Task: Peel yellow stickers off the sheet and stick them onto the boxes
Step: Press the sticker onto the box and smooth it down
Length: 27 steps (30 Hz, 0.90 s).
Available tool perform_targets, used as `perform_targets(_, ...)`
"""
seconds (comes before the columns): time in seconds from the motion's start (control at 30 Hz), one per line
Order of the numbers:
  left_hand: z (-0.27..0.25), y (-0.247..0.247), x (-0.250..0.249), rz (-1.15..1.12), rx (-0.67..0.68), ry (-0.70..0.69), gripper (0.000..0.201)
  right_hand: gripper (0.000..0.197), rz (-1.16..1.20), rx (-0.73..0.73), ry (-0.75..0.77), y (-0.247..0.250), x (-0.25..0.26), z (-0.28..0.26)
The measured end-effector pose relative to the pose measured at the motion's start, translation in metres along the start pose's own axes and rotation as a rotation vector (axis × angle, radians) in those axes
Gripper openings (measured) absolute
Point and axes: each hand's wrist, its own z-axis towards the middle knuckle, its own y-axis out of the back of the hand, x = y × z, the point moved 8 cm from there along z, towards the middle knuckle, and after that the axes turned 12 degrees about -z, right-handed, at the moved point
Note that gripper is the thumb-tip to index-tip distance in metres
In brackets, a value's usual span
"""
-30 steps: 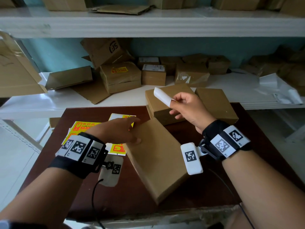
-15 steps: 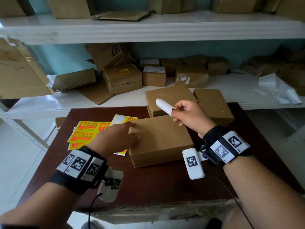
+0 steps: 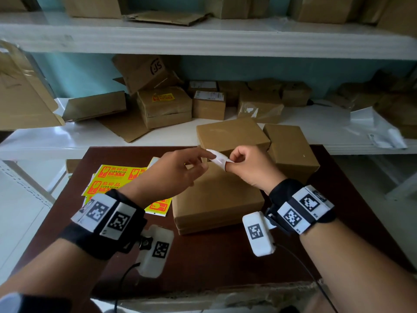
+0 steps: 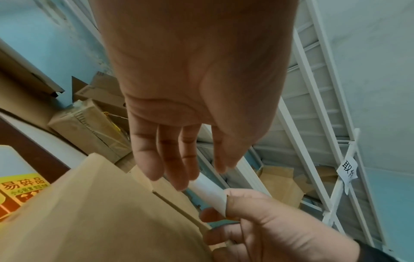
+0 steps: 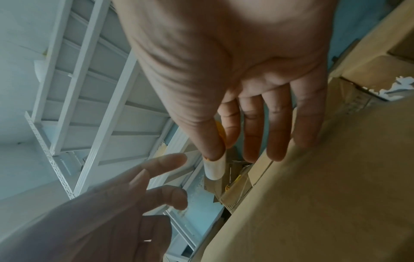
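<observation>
Right hand (image 3: 248, 170) pinches curled sticker (image 3: 217, 157) above near box (image 3: 216, 197); left hand (image 3: 173, 175) reaches, fingers apart. Grab free end, pull flat, then press down.

Brown boxes, yellow stickers, a dark table

The sticker sheet (image 3: 117, 177) is bright yellow with orange-red pictures and words; beside it the boxes (image 3: 216, 199) are plain brown, the table (image 3: 225, 256) under it dark red-brown, and the wrist bands (image 3: 108, 215) show black-and-white squares.
</observation>
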Motion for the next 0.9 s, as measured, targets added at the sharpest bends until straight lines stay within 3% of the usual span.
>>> perform_targets(0.2,0.005,0.008,0.012,0.127,-0.016,0.020,0.020,0.013,-0.032,-0.005,-0.037,0.001,-0.004,0.002)
perform_targets(0.37,-0.001,-0.009,0.045,0.502,0.246,0.163,0.069,0.007,0.009,0.051,-0.066,-0.002,-0.006,-0.001)
perform_targets(0.57,0.002,-0.007,0.049,0.560,0.336,0.173,0.074,0.006,0.077,0.092,-0.094,-0.001,-0.006,-0.004)
perform_targets(0.67,0.004,-0.003,0.039,0.547,0.255,0.100,0.075,0.005,0.094,0.093,-0.073,-0.004,0.000,-0.006)
perform_targets(0.77,0.006,0.007,0.023,0.300,0.091,0.022,0.067,0.006,0.033,0.077,-0.040,-0.008,0.006,-0.004)
perform_targets(0.9,0.005,0.010,0.015,0.101,-0.005,0.024,0.063,0.008,0.022,0.060,-0.029,-0.009,0.009,-0.003)
